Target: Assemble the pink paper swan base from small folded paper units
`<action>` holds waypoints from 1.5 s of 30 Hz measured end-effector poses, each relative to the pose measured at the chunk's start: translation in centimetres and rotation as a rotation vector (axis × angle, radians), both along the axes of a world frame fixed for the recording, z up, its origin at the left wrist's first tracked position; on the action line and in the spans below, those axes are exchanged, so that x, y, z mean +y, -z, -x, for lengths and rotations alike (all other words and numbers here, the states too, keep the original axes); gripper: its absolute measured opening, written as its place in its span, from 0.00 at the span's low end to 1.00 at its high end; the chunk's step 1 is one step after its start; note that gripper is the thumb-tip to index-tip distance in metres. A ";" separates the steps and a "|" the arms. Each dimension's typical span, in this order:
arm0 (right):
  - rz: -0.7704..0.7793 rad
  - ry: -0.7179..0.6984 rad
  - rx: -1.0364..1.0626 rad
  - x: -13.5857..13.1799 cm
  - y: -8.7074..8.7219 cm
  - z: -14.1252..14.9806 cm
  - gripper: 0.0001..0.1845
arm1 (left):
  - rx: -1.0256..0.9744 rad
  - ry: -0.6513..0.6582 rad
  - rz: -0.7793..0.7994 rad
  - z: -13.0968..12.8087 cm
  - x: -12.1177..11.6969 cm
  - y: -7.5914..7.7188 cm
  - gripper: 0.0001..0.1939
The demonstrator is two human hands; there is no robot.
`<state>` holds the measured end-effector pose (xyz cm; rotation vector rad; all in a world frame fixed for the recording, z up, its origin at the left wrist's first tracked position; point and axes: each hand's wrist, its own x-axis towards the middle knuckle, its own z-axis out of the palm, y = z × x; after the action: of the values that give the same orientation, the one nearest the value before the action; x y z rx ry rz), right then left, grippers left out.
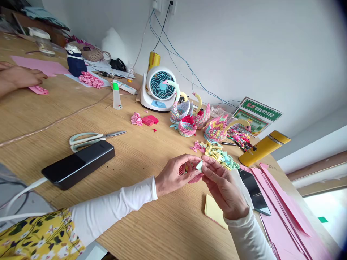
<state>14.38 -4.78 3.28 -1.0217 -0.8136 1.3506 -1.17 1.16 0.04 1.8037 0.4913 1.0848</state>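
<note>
My left hand (175, 174) is closed around a pink folded-paper assembly (194, 178), mostly hidden behind my fingers. In my right hand (223, 189), a small pale green folded paper piece (199, 166) is pinched at the fingertips, against the pink assembly. Whether the two are joined I cannot tell. Just beyond my hands lies a pile of yellow and green folded paper pieces (217, 153), with a few pink pieces (197, 147) beside it. Several paper swans (217, 128) and a small pink paper bowl (187, 126) stand farther back.
White-handled scissors (86, 139) and a black box-shaped device (78, 164) lie left. A fan (159, 88) stands at the back. Yellow paper (215, 211), a phone (255, 191), pink sheets (284, 213) and a yellow flask (262, 148) are right. Another person's hand (20, 76) works far left.
</note>
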 end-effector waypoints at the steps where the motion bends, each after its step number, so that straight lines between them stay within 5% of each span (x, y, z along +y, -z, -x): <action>1: 0.004 -0.006 -0.004 0.0 -0.1 0.0 0.20 | -0.023 0.015 0.035 0.0 0.0 0.0 0.16; 5: 0.001 -0.046 -0.011 -0.1 -0.4 0.1 0.18 | -0.160 0.117 0.249 -0.1 0.2 0.0 0.13; 13: 0.020 -0.132 -0.027 -0.2 -1.0 0.5 0.09 | -0.314 0.367 0.676 0.2 0.7 -0.6 0.23; 20: 0.089 -0.009 0.202 0.0 -1.1 0.5 0.11 | -0.288 0.372 0.670 0.5 0.7 -1.1 0.17; 27: 0.157 -0.061 0.647 -0.3 -0.5 0.6 0.09 | -0.237 0.108 0.315 0.5 0.0 -1.3 0.11; 37: 0.155 -0.094 0.815 -1.7 0.0 1.9 0.10 | -0.045 -0.230 -0.639 1.2 -0.2 -1.4 0.04; 45: 0.178 -0.087 0.753 -2.0 0.6 1.8 0.09 | 0.105 -0.245 -0.911 1.6 0.2 -1.3 0.06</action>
<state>12.59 -6.79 2.68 -0.5293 -0.1730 1.7376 -2.72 1.39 1.36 2.6465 0.2921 1.5390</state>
